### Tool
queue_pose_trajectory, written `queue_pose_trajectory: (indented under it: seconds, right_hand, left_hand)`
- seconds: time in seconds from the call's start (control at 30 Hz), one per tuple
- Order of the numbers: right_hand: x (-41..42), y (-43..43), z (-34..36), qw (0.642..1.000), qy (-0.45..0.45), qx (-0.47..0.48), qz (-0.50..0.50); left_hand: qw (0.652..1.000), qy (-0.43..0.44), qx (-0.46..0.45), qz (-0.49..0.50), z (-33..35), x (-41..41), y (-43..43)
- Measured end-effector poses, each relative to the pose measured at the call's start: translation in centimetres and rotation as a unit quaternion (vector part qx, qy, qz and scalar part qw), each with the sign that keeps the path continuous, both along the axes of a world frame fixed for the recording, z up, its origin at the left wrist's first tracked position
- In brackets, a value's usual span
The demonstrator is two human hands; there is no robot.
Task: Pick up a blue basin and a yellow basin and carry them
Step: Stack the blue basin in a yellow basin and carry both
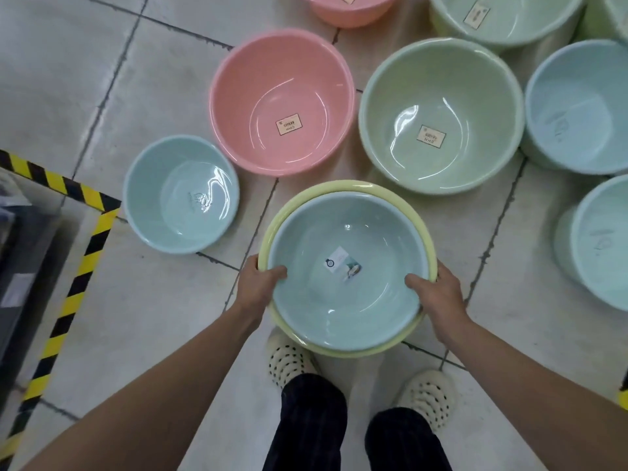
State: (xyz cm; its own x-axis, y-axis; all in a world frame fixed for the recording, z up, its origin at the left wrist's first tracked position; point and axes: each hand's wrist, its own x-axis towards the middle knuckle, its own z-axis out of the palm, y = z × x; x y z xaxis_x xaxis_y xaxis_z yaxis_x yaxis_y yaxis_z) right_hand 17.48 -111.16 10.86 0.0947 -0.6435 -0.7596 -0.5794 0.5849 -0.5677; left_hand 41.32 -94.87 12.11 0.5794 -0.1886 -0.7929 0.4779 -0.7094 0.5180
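A blue basin point(346, 300) with a small label inside sits nested in a slightly wider yellow basin point(339, 190), whose rim shows all around it. Both are held up above the floor in front of my legs. My left hand point(263, 278) grips the left rims of the pair, thumb hooked inside the blue basin. My right hand point(436, 288) grips the right rims the same way, thumb inside.
On the tiled floor stand more basins: a small blue one point(181, 195) at left, a pink one point(282, 102), a pale green one point(441, 115), and blue ones point(577, 107) at right. Black-and-yellow tape point(81, 253) edges a dark rack at left.
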Motion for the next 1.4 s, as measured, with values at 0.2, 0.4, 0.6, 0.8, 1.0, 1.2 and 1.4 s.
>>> queue_pose_trajectory:
  seconds: [0.2, 0.4, 0.6, 0.8, 1.0, 1.2, 1.4]
  right_hand:
    - [0.5, 1.1, -3.2, 1.000, -0.003, 0.020, -0.011]
    - [0.0, 1.6, -5.6, 0.999, 0.016, 0.023, -0.024]
    - [0.2, 1.6, -7.1, 0.999, 0.021, 0.020, -0.030]
    - [0.9, 1.4, -8.5, 0.999, 0.016, 0.025, -0.024]
    - [0.9, 1.2, -9.6, 0.999, 0.009, 0.019, -0.035]
    - [1.5, 0.3, -7.6, 1.000, -0.002, 0.024, -0.008]
    - [3.3, 1.0, 0.0, 0.997, -0.004, 0.023, 0.079]
  left_hand:
    - [1.000, -0.005, -0.001, 0.017, -3.7, 0.8, 0.1]
    - [1.000, -0.002, -0.003, 0.000, -6.6, 0.4, 0.1]
    - [1.000, 0.017, -0.005, -0.010, -8.4, 0.1, 0.6]
    - [0.998, 0.058, -0.015, 0.000, -10.1, 0.2, 1.7]
    - [0.998, 0.050, -0.037, 0.021, -11.1, -0.3, 1.8]
    - [0.999, 0.031, -0.019, 0.027, -9.6, -0.4, 2.2]
    - [0.997, 0.039, -0.006, 0.068, -1.7, 0.4, 5.5]
